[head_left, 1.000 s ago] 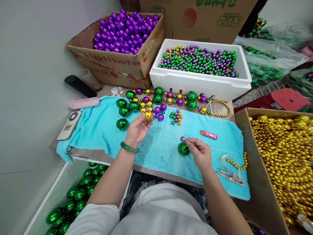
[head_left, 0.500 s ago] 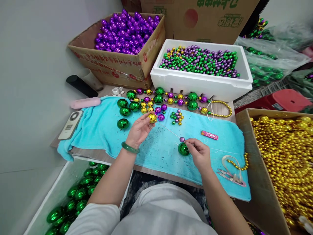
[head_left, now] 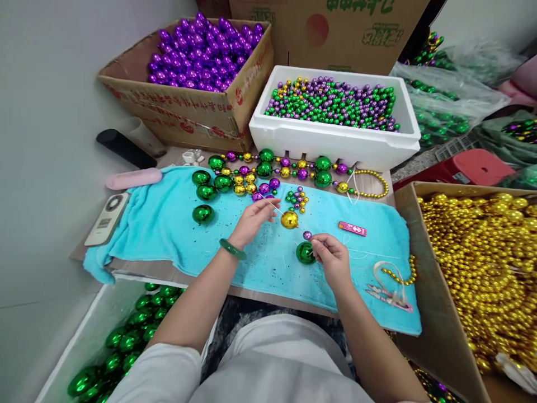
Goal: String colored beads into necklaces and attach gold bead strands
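Note:
My left hand (head_left: 257, 219), a green bangle on its wrist, is at mid-table with fingers stretched and slightly apart beside a thin white string (head_left: 272, 205). The string runs through a shiny gold bead (head_left: 289, 220), just right of those fingertips. Further along it is a small purple bead (head_left: 307, 235), right at the fingertips of my right hand (head_left: 329, 254). That hand is closed, pinching the string. Partly behind its fingers, a large green bead (head_left: 305, 253) shows low over the blue towel (head_left: 251, 257).
Loose green beads (head_left: 203, 214), gold beads (head_left: 245, 184) and small mixed beads (head_left: 297, 198) lie on the towel. Behind them is a strung bead necklace (head_left: 302, 164). A pink lighter-like packet (head_left: 352, 228) and snips (head_left: 389, 298) lie right. Bead-filled boxes surround the table, including a white foam box (head_left: 335, 134).
The gold bead has left my left fingers and moved right along the string, nearer the purple bead. My left fingers have opened out. My right hand keeps its pinch.

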### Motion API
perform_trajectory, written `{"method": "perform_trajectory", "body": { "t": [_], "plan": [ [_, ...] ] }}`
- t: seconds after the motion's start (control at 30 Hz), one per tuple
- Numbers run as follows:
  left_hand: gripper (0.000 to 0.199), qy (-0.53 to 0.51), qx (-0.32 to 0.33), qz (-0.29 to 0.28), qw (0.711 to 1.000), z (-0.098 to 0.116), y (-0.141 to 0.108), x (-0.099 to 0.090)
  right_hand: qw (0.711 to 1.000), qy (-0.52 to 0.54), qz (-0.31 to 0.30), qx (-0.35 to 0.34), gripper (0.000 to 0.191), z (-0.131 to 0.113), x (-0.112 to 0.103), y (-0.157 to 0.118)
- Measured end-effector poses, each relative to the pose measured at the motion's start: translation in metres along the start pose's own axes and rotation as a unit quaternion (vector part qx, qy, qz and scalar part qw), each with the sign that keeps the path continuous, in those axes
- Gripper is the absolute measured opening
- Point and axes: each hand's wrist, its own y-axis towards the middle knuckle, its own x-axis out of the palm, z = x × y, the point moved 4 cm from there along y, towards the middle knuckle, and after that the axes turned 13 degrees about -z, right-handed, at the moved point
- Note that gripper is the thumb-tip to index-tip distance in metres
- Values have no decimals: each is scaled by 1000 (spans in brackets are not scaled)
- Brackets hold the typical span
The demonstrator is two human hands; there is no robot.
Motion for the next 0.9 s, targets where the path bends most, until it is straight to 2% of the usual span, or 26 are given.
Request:
{"method": "perform_trajectory", "body": {
  "t": [0.07,0.17,0.23,0.33,0.43,0.5,0.53,0.6,0.67,0.7,0.77,0.9],
  "plan": [
    [18,182,12,32,983,-8,15,2,1000,1,4,3,27,-1,0,-1],
    [18,375,25,-3,927,-16,36,21,1000,7,9,5,27,-1,1,-2],
    [19,412,13,-14,911,-19,44,32,1000,12,13,3,26,-2,0,-3],
    [18,393,-4,12,919,-22,50,39,1000,12,18,0,26,-3,-2,-3],
    [19,371,-6,37,928,-23,50,36,1000,8,23,1,27,-4,-6,-2],
    [16,317,-12,67,946,-20,46,28,999,6,33,5,26,-3,-9,-3],
    [15,246,-19,83,966,-19,43,21,999,5,40,7,26,-3,-11,-3],
    [15,25,-33,105,994,-15,35,9,999,2,53,9,25,-2,-13,-3],
    [15,-190,-36,104,976,-8,26,1,998,-3,60,9,25,0,-14,-4],
    [15,-249,-34,99,963,-3,22,-1,998,-5,60,8,25,0,-14,-3],
    [14,-307,-29,95,947,5,16,-6,998,-7,61,7,25,1,-14,-3],
    [15,-337,-16,93,937,13,10,-8,998,-15,60,5,25,1,-12,-2]
  ]
}}
